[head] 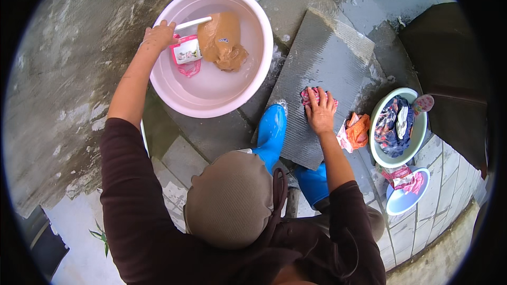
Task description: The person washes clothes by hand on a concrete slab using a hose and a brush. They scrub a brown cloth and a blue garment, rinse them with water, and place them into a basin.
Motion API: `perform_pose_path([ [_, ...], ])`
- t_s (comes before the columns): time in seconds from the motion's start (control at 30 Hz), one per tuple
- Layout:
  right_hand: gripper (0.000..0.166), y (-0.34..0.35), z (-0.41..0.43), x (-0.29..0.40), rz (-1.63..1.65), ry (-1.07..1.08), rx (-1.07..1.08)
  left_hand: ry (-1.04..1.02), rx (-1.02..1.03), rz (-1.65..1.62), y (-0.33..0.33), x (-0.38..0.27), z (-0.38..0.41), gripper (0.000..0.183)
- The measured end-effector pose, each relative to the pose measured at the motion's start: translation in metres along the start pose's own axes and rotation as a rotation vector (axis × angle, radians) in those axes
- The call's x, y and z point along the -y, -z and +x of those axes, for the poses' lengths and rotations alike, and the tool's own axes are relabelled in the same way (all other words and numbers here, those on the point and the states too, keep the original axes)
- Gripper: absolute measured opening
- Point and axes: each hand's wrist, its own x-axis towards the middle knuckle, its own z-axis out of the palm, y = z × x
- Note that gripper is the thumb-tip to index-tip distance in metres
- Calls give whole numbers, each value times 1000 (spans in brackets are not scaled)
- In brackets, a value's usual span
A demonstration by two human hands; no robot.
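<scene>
My left hand [160,36] is at the left rim of a large pink plastic basin [237,99], at the near end of a white handle [194,23]; its exact grip cannot be told. Water, a brown cloth [220,35] and a white and pink item with a floral print [186,50] are in the basin. My right hand [320,111] presses a bunched pink and red patterned cloth [311,97] onto a ribbed grey slab [332,55]. Beside the slab lie an orange cloth [358,130] and a pale pink cloth [344,138].
At the right, a pale green basin [422,134] holds dark clothes [390,130]. Below it, a light blue bowl [400,206] holds a pink cloth and a printed packet [401,176]. My blue rubber boots [272,130] are by the slab. A rough wall [79,67] runs along the left.
</scene>
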Motion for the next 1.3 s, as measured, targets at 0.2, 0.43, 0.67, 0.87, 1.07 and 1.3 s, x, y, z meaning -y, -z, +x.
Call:
perform_pose_path([
  [0.2,62,17,-9,-20,97,-97,-186,-397,-638,-653,8,-183,-22,40],
  [0.43,31,18,-36,-30,361,-229,-121,-731,-555,-825,-3,-312,-61,31],
  [0.67,34,87,-81,-71,-47,9,716,-730,-370,-843,-36,-332,-81,34],
  [0.87,34,167,-110,-169,-185,-288,635,-755,-366,-832,-37,-350,-87,34],
  [1.07,42,188,-126,-195,127,-400,437,-679,-322,-697,-20,-376,-74,61],
  [1.3,40,193,-116,-163,157,-217,322,-831,-265,-497,-23,-393,-68,92],
])
